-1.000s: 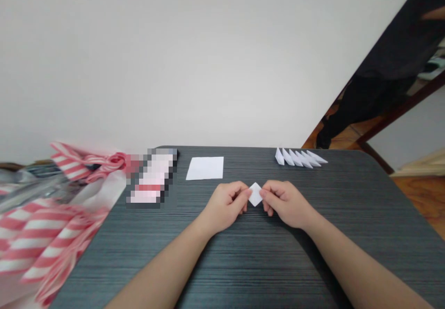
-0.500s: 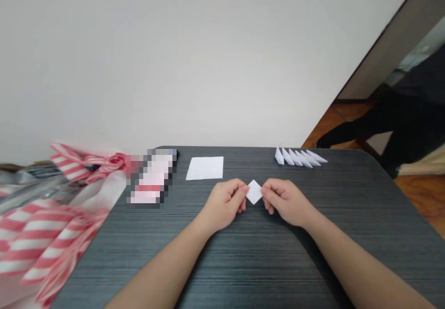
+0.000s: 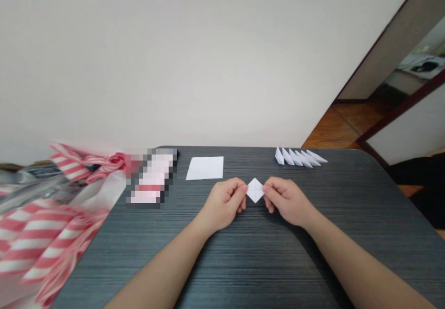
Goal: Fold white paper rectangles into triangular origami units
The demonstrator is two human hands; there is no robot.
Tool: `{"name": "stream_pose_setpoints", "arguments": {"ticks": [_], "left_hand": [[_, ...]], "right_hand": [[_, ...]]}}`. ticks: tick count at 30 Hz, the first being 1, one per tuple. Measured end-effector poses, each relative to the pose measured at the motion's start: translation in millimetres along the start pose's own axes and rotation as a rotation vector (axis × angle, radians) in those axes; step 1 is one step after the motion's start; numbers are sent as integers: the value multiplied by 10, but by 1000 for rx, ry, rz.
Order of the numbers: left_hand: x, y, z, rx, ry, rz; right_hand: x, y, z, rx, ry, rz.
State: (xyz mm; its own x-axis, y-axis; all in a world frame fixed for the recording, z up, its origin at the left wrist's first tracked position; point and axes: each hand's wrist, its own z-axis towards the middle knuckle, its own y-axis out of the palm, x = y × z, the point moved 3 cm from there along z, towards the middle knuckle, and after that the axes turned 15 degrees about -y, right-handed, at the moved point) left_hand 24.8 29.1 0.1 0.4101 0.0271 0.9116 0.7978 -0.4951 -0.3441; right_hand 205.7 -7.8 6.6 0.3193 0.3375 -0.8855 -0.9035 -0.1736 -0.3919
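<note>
A small white paper diamond [image 3: 255,190] is being pinched over the middle of the dark wood-grain desk [image 3: 264,262] by the left hand [image 3: 222,202] and the right hand [image 3: 287,201], with each narrow grip of thumb and fingers closing on a side corner. The diamond is being held slightly farther from the body than a moment ago. Beyond the hands, a flat white paper square [image 3: 205,168] and a row of folded white paper pieces [image 3: 301,158] are being left untouched on the desk. A pixelated object [image 3: 151,178] and a red-and-white striped bag [image 3: 38,239] are being kept to the left, while a dark-clothed person [image 3: 422,188] is being glimpsed farther right, at the frame's edge.
</note>
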Motion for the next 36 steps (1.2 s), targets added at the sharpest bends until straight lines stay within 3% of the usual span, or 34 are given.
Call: {"name": "stream_pose_setpoints", "arguments": {"ticks": [14,22,28,36], "left_hand": [[-22,26,4,-21,4,-37],[-29,29,11,-4,-1,-77],[-27,41,24,17,17,-120],[55,8,-1,9,113,45]], "right_hand": [[2,5,4,-21,-2,18],[95,56,-20,62,-24,182],[102,19,-16,130,-65,13],[66,27,-19,34,-124,-61]]}}
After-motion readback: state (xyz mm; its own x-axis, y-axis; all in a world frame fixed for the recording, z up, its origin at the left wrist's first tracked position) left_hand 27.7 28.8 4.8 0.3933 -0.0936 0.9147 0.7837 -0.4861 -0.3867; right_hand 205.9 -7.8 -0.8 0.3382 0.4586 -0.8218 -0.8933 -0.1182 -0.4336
